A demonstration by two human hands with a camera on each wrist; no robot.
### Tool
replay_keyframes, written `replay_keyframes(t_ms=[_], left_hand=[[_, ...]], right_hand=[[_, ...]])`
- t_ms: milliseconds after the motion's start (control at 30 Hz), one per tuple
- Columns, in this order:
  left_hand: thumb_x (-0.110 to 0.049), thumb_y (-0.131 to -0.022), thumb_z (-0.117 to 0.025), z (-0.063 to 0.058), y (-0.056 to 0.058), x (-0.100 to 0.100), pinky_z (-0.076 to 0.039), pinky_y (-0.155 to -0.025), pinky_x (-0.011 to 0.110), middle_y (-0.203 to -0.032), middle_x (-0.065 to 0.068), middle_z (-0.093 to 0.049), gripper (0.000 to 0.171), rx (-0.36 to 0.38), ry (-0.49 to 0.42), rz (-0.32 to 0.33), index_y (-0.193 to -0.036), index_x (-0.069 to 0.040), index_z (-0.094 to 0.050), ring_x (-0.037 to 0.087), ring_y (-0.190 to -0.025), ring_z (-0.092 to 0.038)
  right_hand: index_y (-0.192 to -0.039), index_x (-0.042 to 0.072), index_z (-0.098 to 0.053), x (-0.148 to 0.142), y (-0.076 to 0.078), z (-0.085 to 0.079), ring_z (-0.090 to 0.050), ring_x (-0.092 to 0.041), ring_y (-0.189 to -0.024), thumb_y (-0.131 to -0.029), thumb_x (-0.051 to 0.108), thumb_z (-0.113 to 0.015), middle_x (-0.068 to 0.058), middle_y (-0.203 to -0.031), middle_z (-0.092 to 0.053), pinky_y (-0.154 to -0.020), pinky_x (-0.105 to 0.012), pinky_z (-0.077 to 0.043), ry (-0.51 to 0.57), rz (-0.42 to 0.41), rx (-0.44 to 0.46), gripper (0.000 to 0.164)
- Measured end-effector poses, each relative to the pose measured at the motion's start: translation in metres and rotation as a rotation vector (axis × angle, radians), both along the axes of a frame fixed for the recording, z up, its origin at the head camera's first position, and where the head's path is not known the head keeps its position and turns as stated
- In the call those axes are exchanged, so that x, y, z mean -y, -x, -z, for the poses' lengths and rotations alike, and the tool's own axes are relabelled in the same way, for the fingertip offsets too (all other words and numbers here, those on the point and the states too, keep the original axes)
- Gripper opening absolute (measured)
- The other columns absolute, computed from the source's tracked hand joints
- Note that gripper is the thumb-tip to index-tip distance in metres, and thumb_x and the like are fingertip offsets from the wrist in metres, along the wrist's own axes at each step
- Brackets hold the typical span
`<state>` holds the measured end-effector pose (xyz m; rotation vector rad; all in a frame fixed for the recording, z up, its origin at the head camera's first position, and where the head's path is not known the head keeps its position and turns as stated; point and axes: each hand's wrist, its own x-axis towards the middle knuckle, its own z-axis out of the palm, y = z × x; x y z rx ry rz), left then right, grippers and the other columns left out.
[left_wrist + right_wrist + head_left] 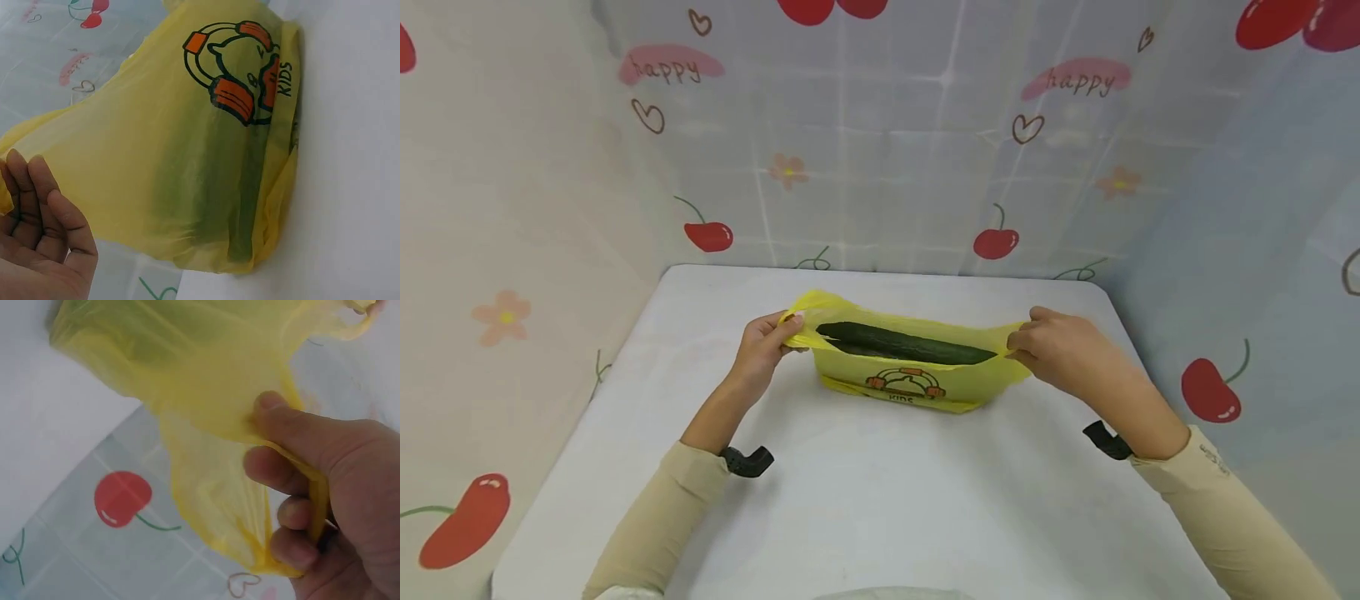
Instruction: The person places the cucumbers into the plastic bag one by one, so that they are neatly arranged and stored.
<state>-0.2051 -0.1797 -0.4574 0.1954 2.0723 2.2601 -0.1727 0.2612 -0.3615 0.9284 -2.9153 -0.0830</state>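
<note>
A yellow plastic bag (842,367) with a cartoon headphone print and the word KIDS sits on the white table, its mouth stretched wide. Inside it lie dark green cucumbers (910,343), lengthwise along the opening; their green shows through the thin plastic (187,175) in the left wrist view. My left hand (763,342) grips the bag's left end between thumb and fingers. At the opposite end, my right hand (1063,350) pinches the plastic, and in the right wrist view the fingers (290,512) curl round a gathered strip of it.
The white table (850,492) has rounded far corners. Curtains printed with cherries and hearts (887,142) enclose it at the back and both sides. A pale rounded edge (895,593) shows at the bottom of the head view.
</note>
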Motion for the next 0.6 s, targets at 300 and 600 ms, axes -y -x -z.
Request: replay_keyframes(t_ms=[300,600], left_hand=[[-0.026,-0.108,-0.062,0.002,-0.002,-0.001,-0.057,-0.086,0.022,-0.086,-0.011,-0.07,0.026,-0.032,0.213,0.061,-0.105,-0.001,-0.068,0.007,-0.084,-0.066],[-0.049,-0.117,-0.02,0.009,-0.004,0.019,-0.06,-0.081,0.026,-0.091,0.003,-0.069,0.068,-0.233,0.345,0.01,-0.103,0.002,-0.062,0.015,-0.082,-0.07]], right_hand=[[-0.105,0.014,-0.081,-0.008,0.0,0.032,-0.063,-0.022,-0.093,-0.08,0.011,-0.094,0.0,-0.098,-0.078,-0.087,-0.043,-0.053,0.118,-0.113,-0.077,0.029],[-0.15,0.015,-0.06,-0.033,-0.007,0.037,-0.044,-0.044,-0.142,-0.087,0.029,-0.085,-0.015,-0.151,-0.059,-0.108,-0.069,-0.03,0.442,-0.094,-0.202,0.069]])
